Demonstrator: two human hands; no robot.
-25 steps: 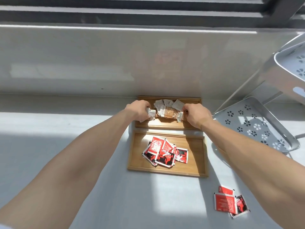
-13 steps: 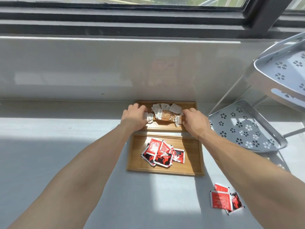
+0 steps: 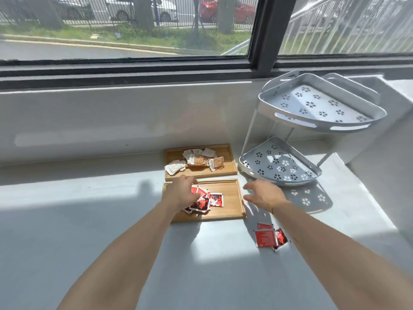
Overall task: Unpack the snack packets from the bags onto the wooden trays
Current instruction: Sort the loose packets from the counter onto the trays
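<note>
Overhead, sunlit grey counter [image 3: 89,220] under window [image 3: 134,30]

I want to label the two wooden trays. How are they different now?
The far tray holds pale and brown packets; the near tray holds red packets. The left hand covers part of the near tray; nothing covers the far tray. Both are shallow wooden rectangles.

White rack [image 3: 279,166] crowds the trays' [image 3: 232,211] right; left countertop [image 3: 78,220] lies open.
</note>
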